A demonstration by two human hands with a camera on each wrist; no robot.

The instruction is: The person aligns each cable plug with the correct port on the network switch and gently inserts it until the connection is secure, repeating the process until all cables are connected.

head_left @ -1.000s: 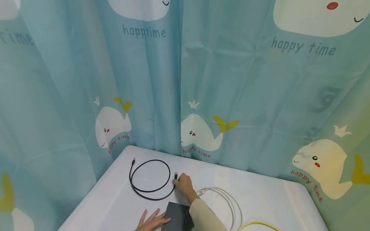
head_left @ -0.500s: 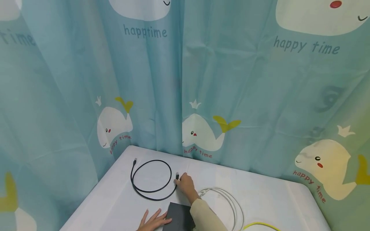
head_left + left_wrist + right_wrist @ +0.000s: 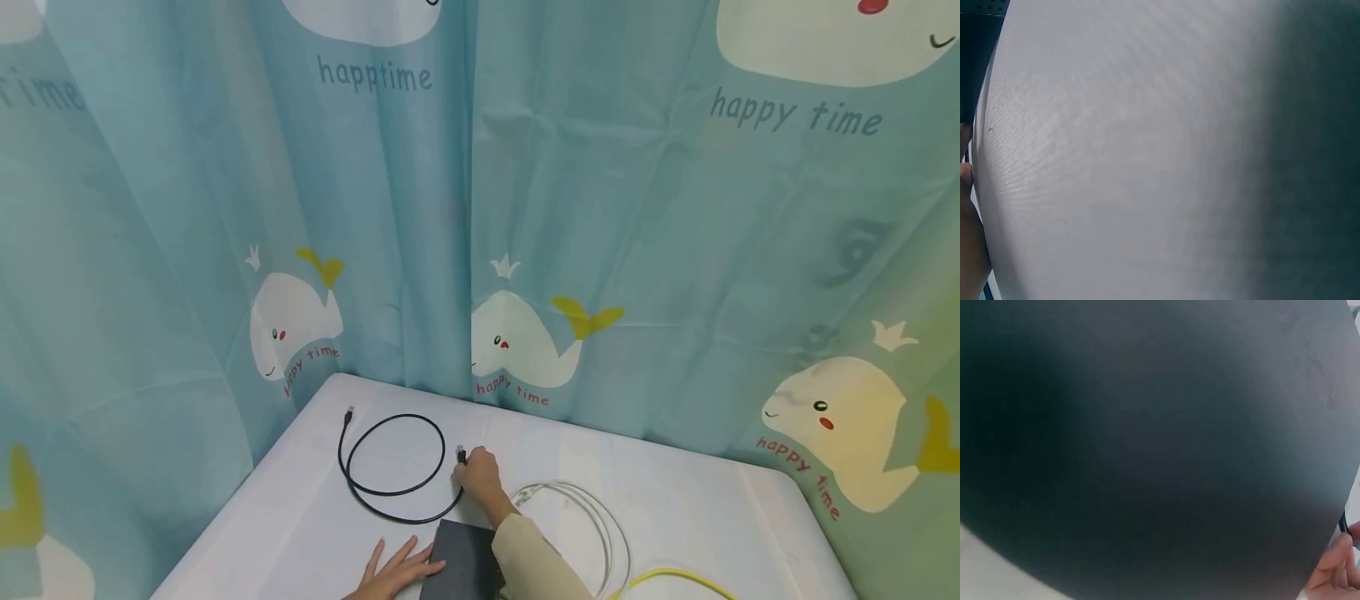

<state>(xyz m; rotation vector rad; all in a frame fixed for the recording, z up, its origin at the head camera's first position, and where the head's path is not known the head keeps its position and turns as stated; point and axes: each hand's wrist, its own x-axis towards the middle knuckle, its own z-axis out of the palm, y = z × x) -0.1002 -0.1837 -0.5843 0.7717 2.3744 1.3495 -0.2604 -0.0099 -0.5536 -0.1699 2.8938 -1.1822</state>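
Observation:
A black network cable [image 3: 444, 457] lies in a loop on the white table, a clear plug at each end. Beside one plug, my right hand [image 3: 482, 482] pinches the cable between thumb and fingers. In the right wrist view, the fingertips of this right hand [image 3: 1336, 569] show at the lower right, next to a short piece of black cable. My left hand [image 3: 392, 573] rests with spread, straight fingers on the left edge of a dark flat box [image 3: 463, 560]. The right sleeve hides the box's right side. Only part of the left hand [image 3: 971, 244] enters the left wrist view.
A coiled white cable [image 3: 617, 533] lies right of the right forearm. Nearer the front is a yellow cable [image 3: 678, 572], cut off by the frame. The white table [image 3: 697, 508] backs onto a blue-green curtain [image 3: 420, 250] printed with whales.
My right hand keeps hold of the black cable's end; the thumb and plug shift slightly, and the lower strand moves a little. The left hand stays on the box.

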